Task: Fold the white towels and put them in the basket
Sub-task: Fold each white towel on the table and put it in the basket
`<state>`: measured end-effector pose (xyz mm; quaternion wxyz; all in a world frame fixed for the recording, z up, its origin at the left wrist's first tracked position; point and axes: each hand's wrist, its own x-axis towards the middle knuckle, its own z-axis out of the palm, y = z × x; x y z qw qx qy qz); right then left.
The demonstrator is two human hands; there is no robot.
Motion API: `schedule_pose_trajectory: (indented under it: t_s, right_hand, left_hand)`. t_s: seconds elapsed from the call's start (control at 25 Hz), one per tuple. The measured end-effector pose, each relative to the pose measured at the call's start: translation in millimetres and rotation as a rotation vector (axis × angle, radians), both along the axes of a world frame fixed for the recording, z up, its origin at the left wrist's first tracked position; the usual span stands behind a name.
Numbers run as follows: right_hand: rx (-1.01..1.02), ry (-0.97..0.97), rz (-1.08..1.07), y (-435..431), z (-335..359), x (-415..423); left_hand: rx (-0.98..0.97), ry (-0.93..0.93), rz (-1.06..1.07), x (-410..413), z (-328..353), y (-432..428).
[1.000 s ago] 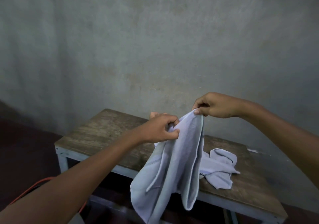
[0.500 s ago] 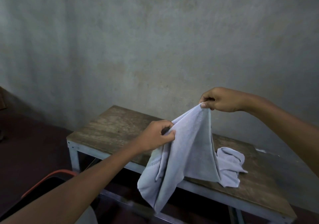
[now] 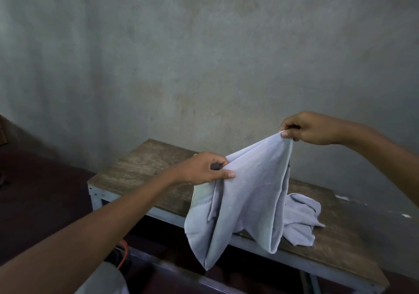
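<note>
Above table [image 3: 145, 164]: left hand [image 3: 204, 169], right hand [image 3: 310, 128] each pinch white towel [image 3: 244, 194] edge.

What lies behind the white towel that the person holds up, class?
Behind the held towel, a second white towel lies crumpled on the wooden table. Only its right part shows; the held towel covers the rest, so how far it reaches cannot be seen.
</note>
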<state>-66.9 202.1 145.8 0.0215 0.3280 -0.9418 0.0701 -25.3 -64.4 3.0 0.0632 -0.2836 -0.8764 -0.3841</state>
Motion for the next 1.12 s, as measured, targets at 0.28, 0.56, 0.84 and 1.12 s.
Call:
schedule_pose_trajectory:
  t_s: [0.28,0.56,0.84,1.12]
  right_hand:
    - [-0.064,0.079,-0.104,43.1,7.8,-8.3]
    - [-0.176,0.148,-0.239,86.5,20.8,-12.3]
    - [-0.224,0.181,-0.305,111.7,24.8,-7.5]
    - [-0.277,0.174,-0.308,109.2,28.1,-2.8]
  left_hand:
    - [-0.202,0.033,-0.069,-3.5,36.2,-0.8]
    - [-0.281,0.094,0.003,-12.6,79.6,-19.7]
    - [-0.035,0.203,0.056,-7.4,83.4,-25.3]
    - [0.369,0.179,0.155,-10.7,72.8,-20.6]
